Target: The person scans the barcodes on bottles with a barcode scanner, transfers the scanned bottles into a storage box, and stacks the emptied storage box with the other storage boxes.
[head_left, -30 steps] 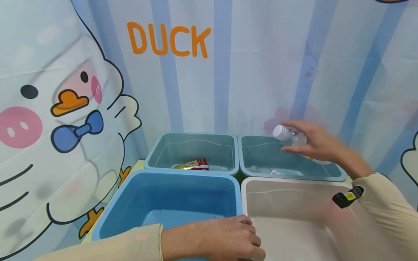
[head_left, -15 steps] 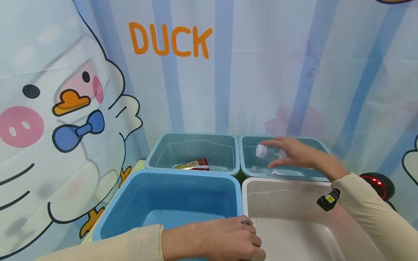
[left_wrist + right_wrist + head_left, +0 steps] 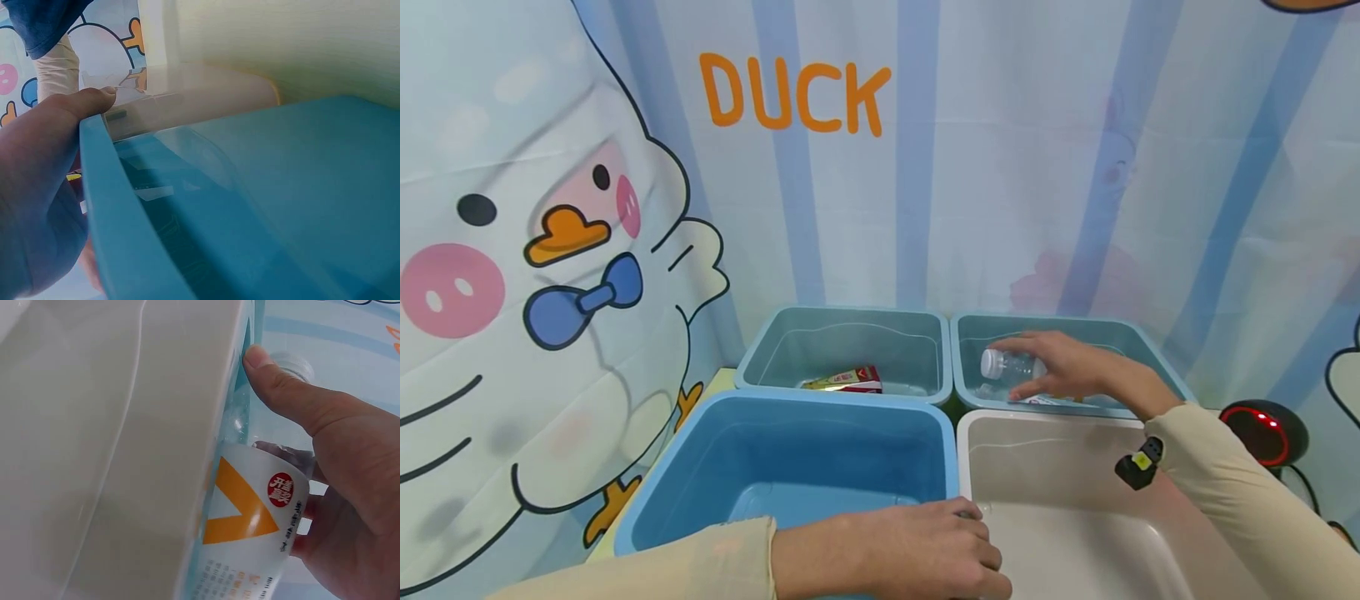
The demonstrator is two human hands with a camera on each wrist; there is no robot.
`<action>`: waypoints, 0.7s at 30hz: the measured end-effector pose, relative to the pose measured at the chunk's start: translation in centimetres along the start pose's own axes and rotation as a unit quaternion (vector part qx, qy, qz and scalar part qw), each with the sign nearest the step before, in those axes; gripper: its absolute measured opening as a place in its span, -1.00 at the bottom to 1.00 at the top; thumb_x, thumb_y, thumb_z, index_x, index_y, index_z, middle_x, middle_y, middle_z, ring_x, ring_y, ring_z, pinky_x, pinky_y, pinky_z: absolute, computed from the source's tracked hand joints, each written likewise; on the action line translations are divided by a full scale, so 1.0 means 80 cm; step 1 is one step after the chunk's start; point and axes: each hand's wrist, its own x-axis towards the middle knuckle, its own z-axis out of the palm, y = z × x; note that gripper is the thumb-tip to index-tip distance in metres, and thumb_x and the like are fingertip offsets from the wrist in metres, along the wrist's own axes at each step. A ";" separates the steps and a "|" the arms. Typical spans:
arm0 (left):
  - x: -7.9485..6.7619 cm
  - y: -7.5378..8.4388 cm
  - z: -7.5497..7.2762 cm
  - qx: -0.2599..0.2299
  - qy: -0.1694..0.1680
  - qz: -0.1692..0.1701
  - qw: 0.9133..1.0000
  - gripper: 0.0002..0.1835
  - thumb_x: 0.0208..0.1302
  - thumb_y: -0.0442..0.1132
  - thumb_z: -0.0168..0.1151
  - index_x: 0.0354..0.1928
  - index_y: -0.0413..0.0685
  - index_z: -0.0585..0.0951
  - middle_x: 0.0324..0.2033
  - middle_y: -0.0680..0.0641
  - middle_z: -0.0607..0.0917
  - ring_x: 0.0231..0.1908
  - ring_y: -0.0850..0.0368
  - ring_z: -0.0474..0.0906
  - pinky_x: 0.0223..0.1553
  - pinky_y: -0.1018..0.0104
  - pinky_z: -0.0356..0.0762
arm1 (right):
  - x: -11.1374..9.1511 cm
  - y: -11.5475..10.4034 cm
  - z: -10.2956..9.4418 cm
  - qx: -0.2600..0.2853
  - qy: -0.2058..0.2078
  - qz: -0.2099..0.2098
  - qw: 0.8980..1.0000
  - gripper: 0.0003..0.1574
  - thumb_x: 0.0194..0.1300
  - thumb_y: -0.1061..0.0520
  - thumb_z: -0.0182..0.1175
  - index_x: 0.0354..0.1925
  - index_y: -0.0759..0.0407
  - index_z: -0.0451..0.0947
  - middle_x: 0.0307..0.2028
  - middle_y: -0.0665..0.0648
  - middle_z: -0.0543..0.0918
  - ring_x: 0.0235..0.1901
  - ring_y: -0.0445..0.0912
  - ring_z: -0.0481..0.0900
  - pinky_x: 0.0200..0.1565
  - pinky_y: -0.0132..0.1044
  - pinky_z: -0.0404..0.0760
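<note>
My right hand [image 3: 1071,367] is down inside the right rear bin [image 3: 1123,329], holding a small clear plastic bottle [image 3: 1018,367] with a white cap between thumb and fingers. The bottle points left, lying roughly level. In the right wrist view its ribbed cap [image 3: 295,365] shows behind the thumb, and a white container [image 3: 256,519] with orange print lies by the fingers. My left hand [image 3: 925,550] grips the rim of the front blue bin [image 3: 790,402], its thumb over the top in the left wrist view.
A red and yellow carton [image 3: 850,380] lies in the left rear bin [image 3: 850,313]. The beige bin [image 3: 1060,419] stands at front right. A black round device [image 3: 1255,432] with a red light is at the right. A duck-print curtain [image 3: 985,167] hangs behind.
My right hand has moved left and down with the clear bottle, from above the right rear bin to inside it. My left hand stays on the blue rim.
</note>
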 end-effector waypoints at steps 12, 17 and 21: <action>0.003 -0.002 0.001 0.000 -0.001 0.005 1.000 -0.50 0.42 0.18 0.25 0.33 0.31 0.60 0.12 0.32 0.67 0.10 0.52 0.49 0.37 0.52 0.11 | -0.006 0.005 -0.005 0.003 0.012 0.021 1.000 0.00 0.30 -0.27 0.43 0.50 0.12 0.35 0.25 0.27 0.57 0.17 0.18 0.56 0.06 0.18 0.61; 0.003 -0.002 0.000 -0.005 0.001 0.005 1.000 -0.57 0.48 0.13 0.22 0.31 0.30 0.62 0.09 0.32 0.68 0.07 0.52 0.49 0.37 0.51 0.13 | -0.015 0.003 -0.015 0.000 0.022 0.025 0.999 0.00 0.30 -0.32 0.40 0.50 0.08 0.35 0.24 0.24 0.57 0.16 0.17 0.57 0.04 0.20 0.62; 0.003 -0.002 0.000 0.000 -0.002 0.004 1.000 -0.58 0.50 0.12 0.20 0.31 0.30 0.61 0.09 0.32 0.68 0.07 0.51 0.49 0.37 0.51 0.13 | -0.029 0.000 -0.024 -0.005 0.031 0.032 0.999 -0.01 0.30 -0.30 0.41 0.50 0.09 0.35 0.23 0.24 0.58 0.13 0.17 0.59 0.03 0.19 0.63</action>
